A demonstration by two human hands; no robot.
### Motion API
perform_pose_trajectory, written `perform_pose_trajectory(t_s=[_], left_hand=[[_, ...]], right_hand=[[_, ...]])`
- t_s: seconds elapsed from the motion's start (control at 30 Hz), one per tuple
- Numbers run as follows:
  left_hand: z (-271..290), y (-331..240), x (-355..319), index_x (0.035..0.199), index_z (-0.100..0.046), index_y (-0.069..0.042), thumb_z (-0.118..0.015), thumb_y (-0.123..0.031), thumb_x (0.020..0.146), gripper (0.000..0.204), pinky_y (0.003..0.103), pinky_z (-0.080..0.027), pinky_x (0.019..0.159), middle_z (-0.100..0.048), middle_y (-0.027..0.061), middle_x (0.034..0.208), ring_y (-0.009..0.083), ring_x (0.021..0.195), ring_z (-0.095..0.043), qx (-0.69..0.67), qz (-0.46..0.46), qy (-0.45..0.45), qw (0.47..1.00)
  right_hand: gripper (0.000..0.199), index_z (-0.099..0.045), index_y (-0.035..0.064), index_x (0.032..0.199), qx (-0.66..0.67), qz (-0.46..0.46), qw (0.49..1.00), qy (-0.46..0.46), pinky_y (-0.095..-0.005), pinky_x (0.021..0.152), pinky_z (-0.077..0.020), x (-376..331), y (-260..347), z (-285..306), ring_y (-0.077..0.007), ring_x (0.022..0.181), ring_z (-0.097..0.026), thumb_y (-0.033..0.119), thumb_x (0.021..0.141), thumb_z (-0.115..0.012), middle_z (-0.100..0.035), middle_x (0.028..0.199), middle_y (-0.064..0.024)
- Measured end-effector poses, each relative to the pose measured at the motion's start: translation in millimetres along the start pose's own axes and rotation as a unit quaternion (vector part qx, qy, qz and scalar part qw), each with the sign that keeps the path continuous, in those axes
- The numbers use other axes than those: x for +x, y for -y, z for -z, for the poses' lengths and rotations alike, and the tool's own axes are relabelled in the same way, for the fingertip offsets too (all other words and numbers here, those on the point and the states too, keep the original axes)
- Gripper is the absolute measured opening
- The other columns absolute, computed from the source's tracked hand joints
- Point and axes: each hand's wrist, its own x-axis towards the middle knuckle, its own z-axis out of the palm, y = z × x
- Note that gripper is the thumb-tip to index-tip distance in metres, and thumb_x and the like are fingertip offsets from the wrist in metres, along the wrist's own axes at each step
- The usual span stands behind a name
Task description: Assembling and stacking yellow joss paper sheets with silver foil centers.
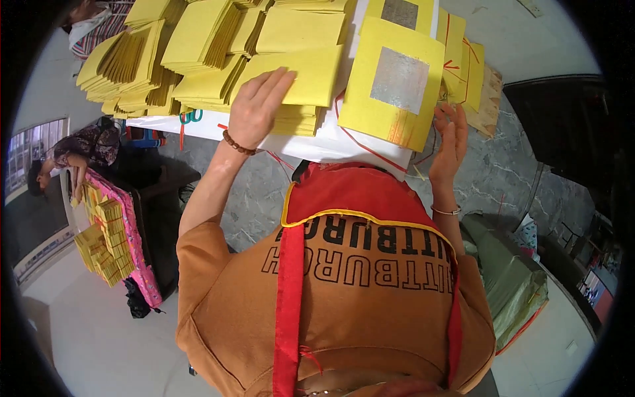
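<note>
My left hand (256, 109), with a brown bead bracelet at the wrist, lies with its fingers stretched out on the top folded yellow paper (311, 69) of a stack. The thumb is hidden. My right hand (450, 140) is beside the right edge of a yellow sheet (357, 92) that bears a silver foil square (400, 79). Its fingers are slightly bent and apart, with nothing visible in them. Whether its fingertips touch the sheet I cannot tell. A second yellow sheet with a grey foil patch (400, 13) lies farther back.
Several stacks of folded yellow paper (198, 36) fill the table's left side. Teal-handled scissors (191, 116) and red string (370, 142) lie at the white table edge (324, 147). String-tied yellow bundles (471, 73) are at right. Another person (89, 145) works at a pink-covered table (129, 231).
</note>
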Motion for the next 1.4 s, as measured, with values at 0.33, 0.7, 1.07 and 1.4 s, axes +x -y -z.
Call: perform_pose_trajectory(t_s=[0.33,0.7,1.07,1.4], left_hand=[[-34.1,35.3,-43.2,0.124,-0.053,-0.011,-0.054,-0.001,0.074,0.052,0.036,-0.043,0.089,-0.058,0.0083,0.121,0.0259,0.107,-0.054,0.011,0.025,0.079,0.996],[-56.5,37.9,-64.3,0.116,-0.061,-0.011,-0.052,-0.029,0.09,0.033,0.04,-0.03,0.1,-0.053,0.0081,0.127,0.0265,0.12,-0.043,-0.167,0.175,0.102,0.965],[-70.6,22.6,-104.7,0.107,-0.056,0.001,-0.061,-0.041,0.087,0.046,0.024,-0.038,0.073,-0.054,0.003,0.092,0.012,0.082,-0.047,-0.408,0.647,-0.164,0.624],[-75.4,49.0,-102.9,0.114,-0.052,0.014,-0.07,-0.055,0.071,0.084,0.032,-0.048,0.078,-0.063,0.0176,0.1,0.0239,0.087,-0.061,-0.369,0.652,-0.015,0.662]], right_hand=[[0.031,-0.05,0.0001,0.124,-0.033,-0.049,0.998,0.009,-0.0298,0.097,-0.038,-0.9,-11.2,-7.8,-0.0173,0.112,-0.052,0.012,0.096,-0.045,-0.058,0.117,-0.0099],[0.037,-0.055,0.0016,0.12,-0.047,0.001,0.956,0.291,-0.0367,0.102,-0.0332,6.2,41.0,-98.8,-0.0299,0.122,-0.045,0.012,0.085,-0.06,-0.048,0.13,-0.0171],[0.059,-0.036,0.0051,0.139,-0.128,-0.192,0.934,0.272,-0.0347,0.112,-0.0151,-4.8,-47.2,-193.1,-0.0289,0.141,0.0,0.027,0.088,-0.056,0.004,0.152,-0.0184],[0.051,-0.04,0.0118,0.138,-0.202,-0.094,0.94,0.258,-0.0378,0.113,-0.009,-16.2,-65.9,-190.4,-0.0317,0.141,-0.002,0.026,0.09,-0.052,-0.003,0.152,-0.0187]])
